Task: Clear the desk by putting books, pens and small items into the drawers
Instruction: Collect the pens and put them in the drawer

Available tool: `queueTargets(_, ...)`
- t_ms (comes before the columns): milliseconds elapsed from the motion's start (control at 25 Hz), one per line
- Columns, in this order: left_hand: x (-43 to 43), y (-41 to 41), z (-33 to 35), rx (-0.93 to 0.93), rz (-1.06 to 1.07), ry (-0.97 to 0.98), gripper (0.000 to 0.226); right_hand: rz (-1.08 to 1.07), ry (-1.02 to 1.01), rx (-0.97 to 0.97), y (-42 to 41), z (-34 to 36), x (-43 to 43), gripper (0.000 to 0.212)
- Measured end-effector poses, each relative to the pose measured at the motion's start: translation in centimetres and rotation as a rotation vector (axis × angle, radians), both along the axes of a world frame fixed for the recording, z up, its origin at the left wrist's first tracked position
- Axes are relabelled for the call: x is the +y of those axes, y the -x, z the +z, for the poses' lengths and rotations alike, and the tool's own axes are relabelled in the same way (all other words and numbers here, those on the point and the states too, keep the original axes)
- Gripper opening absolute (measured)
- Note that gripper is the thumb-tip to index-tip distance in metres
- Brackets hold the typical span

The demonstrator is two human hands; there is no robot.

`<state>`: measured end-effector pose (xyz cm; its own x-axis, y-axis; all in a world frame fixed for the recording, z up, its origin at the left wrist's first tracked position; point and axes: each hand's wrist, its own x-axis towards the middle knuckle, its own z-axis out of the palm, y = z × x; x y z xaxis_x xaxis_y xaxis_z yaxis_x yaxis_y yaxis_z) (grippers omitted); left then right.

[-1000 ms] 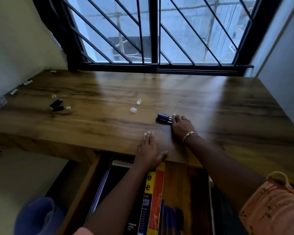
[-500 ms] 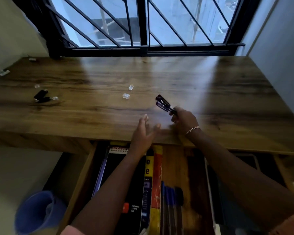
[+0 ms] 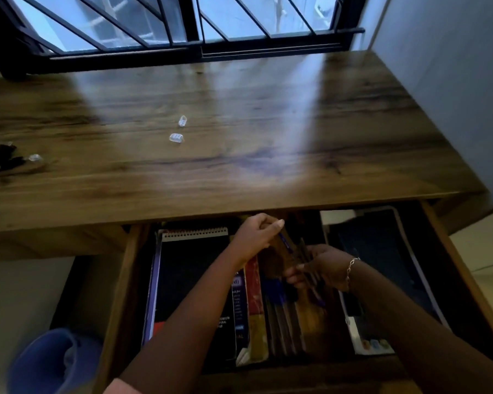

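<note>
Pens (image 3: pixel 302 260): blurred, count unclear, over open drawer (image 3: pixel 464 282). Right hand (image 3: pixel 322 268): fingers closed round them. Left hand (image 3: pixel 256 234): pinching one pen's tip.

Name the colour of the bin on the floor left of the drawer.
Blue bin, seen in the head view.

Barred window (image 3: pixel 188 21), grey wall (image 3: pixel 439 66), blue bin (image 3: pixel 49 362) (floor, lower left)

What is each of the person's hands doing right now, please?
Left hand: closed, pinching the tip of a blue pen over the open wooden drawer.
Right hand: closed on dark pens.
</note>
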<state>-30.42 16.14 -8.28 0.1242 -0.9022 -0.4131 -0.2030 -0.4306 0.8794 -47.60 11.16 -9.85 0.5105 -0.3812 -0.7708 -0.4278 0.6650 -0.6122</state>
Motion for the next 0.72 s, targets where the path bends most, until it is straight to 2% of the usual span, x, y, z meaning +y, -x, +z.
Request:
queueTargets(160, -0.4, 0.3, -1.7, -0.165, -0.055, -0.025, 0.037, -0.133, 0.094, 0.087, -0.5, -0.7, 0.0, 0.024)
queueTargets(440, -1.3, -0.4, -2.6, -0.329, -0.152, -0.031, 0.042, -0.217, 0.23, 0.232, -2.6, -2.4, -1.1, 0.029)
queueTargets(600, -1.1, 1.4, -3.4, -0.384, -0.281, -0.007, 0.046, -0.175, 0.194, 0.314, 0.6, -2.9, 1.2, 0.03)
queueTargets(720, -1.2, 3.4, -4.6, -0.426, -0.408, -0.018, 0.051, -0.056, 0.306, 0.47, 1.9, -3.6, 3.4, 0.029)
